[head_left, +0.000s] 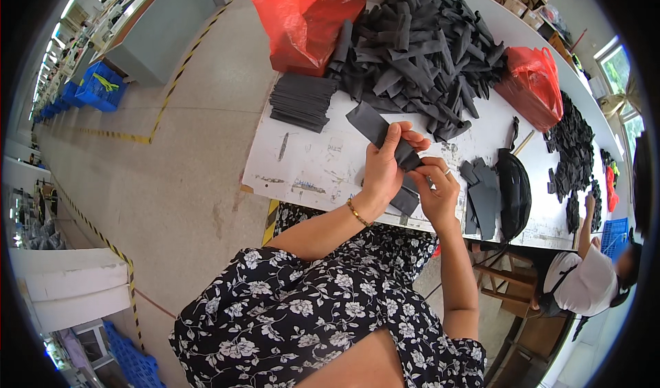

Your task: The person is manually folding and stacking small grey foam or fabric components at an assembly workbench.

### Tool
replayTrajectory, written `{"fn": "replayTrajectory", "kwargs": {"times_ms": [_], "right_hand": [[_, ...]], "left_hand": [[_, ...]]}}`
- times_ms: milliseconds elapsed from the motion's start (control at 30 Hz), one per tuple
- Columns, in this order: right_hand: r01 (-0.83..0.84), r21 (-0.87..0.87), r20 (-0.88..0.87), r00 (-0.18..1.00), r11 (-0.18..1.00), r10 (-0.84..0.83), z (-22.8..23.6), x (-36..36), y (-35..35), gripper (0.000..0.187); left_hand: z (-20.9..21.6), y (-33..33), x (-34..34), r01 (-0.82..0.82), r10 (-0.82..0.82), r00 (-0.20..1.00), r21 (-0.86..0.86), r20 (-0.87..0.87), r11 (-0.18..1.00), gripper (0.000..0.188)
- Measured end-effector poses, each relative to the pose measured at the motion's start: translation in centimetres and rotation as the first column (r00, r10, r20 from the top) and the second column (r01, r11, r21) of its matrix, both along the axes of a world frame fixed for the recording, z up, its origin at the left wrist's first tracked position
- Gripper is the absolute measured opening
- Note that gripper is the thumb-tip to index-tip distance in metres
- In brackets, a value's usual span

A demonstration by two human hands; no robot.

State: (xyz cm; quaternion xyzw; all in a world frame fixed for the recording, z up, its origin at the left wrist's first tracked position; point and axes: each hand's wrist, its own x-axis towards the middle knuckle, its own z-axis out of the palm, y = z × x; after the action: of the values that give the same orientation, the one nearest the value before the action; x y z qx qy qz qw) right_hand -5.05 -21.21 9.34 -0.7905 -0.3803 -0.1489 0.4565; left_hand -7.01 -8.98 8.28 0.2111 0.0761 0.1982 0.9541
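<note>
Fingers [414, 137] of the left hand [382, 171] curl partway round a dark strip [368, 123], the thumb pressed along it; on the right hand [437, 190], thumb and forefinger pinch the strip's near end. The strip is up above the table [268, 151], its far end sticking out toward a heap of dark strips [426, 51]. At the heap's left stands a red plastic bag [302, 27] with its mouth open; what it holds cannot be made out. At the heap's right sits a second red bag [531, 85], bulging, its contents hidden. A neat stack [302, 102] lies just in front of the open bag. Near the right hand, a black pouch [514, 192] lies beside flat dark pieces [484, 199]. On the floor, a blue crate [103, 102] holds something yellow-green [105, 82].
</note>
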Motion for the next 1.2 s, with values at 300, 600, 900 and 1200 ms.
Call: {"fn": "replayTrajectory", "kwargs": {"times_ms": [300, 600, 900, 1200], "right_hand": [[-0.031, -0.016, -0.026, 0.999, 0.999, 0.031, 0.1, 0.2, 0.6, 0.013], [-0.013, -0.028, -0.089, 0.996, 1.000, 0.011, 0.2, 0.1, 0.6, 0.011], [0.193, 0.358, -0.687, 0.717, 0.914, 0.118, -1.3, 0.0, 2.7, 0.009], [0.185, 0.506, -0.709, 0.646, 0.842, 0.284, 0.8, 0.0, 3.1, 0.017]], "left_hand": [[0.0, -0.4, -0.1, -0.046, 0.045, 0.998, -0.016, -0.033, 0.999, 0.034], [-0.2, -0.7, -0.1, -0.043, 0.042, 0.999, -0.046, -0.023, 0.998, 0.033], [0.5, 0.8, 0.8, -0.043, 0.041, 0.998, 0.047, 0.048, 0.998, 0.036], [1.3, 3.4, 0.8, 0.056, -0.070, 0.967, 0.063, 0.246, 0.996, 0.037]]}}
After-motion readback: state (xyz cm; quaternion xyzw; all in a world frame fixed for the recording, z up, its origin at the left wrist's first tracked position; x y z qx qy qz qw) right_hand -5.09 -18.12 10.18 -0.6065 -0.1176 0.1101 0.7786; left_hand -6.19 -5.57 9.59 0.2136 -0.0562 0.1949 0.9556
